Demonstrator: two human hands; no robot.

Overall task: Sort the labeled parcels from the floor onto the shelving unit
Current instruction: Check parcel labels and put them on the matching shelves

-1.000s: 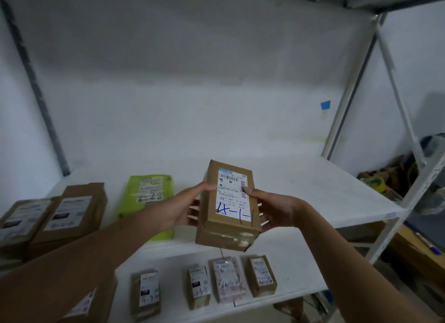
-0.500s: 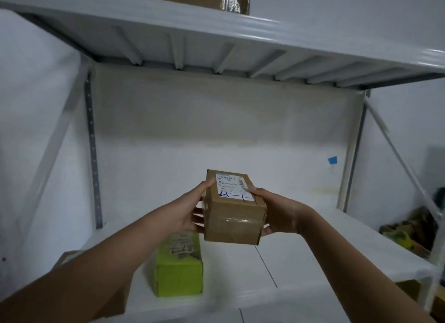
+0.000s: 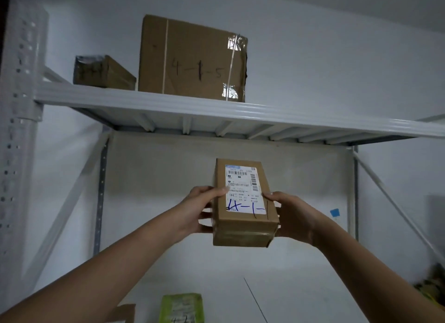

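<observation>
Cardboard parcel (image 3: 243,202), marked 4-1-1, is up in mid-air below the top shelf (image 3: 216,111); left hand (image 3: 199,209) and right hand (image 3: 291,214) grip its sides, fingers curled round.

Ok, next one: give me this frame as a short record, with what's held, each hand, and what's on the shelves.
held: brown parcel, label appears marked 4-1-1, in the air below the upper shelf
left hand: grips parcel's left side
right hand: grips parcel's right side
upper shelf: large box marked 4-1-5, small box to its left
lower shelf: green parcel at frame bottom
</observation>
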